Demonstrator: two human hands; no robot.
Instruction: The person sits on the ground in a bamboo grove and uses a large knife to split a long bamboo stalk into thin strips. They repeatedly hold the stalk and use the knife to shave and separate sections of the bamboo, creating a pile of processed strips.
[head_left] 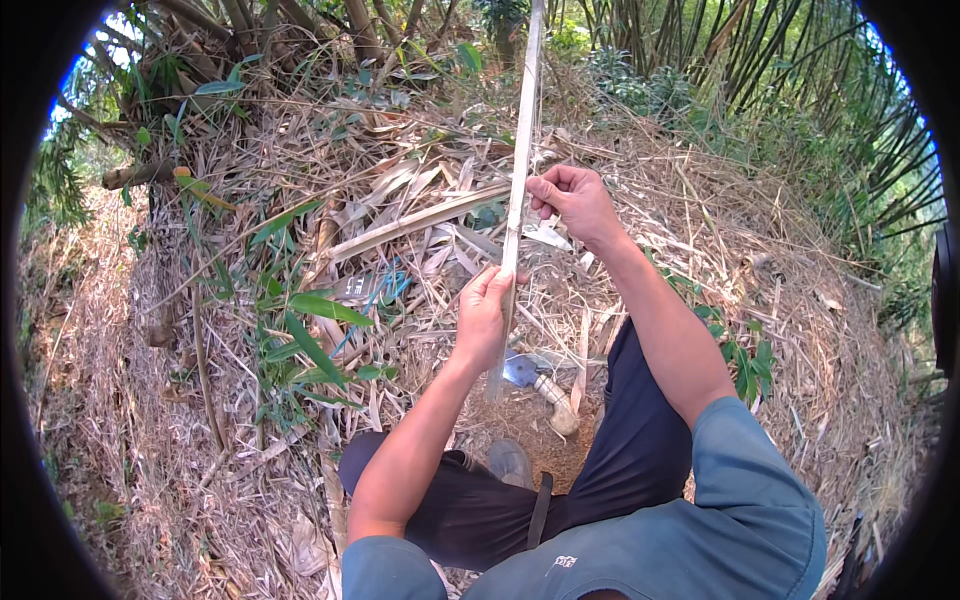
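A long, pale split bamboo strip [522, 150] rises steeply from between my knees past the top of the picture. My left hand [484, 318] is closed around its lower part, thumb on top. Just right of the strip, higher up, my right hand [575, 203] has its fingers pinched together by the edge. A fine strand seems to run beside the strip there, but what lies in the pinch is too small to make out. On the ground below my hands lies a knife with a broad blade [521, 369] and a light wooden handle [562, 412].
Dry bamboo leaves and stalks [770, 290] cover the slope. A wider split bamboo piece [420, 222] lies ahead, near a blue cord [385, 290]. Green leaves [325, 308] grow at the left. Bamboo stems [800, 90] stand behind. My boot [510, 463] is below.
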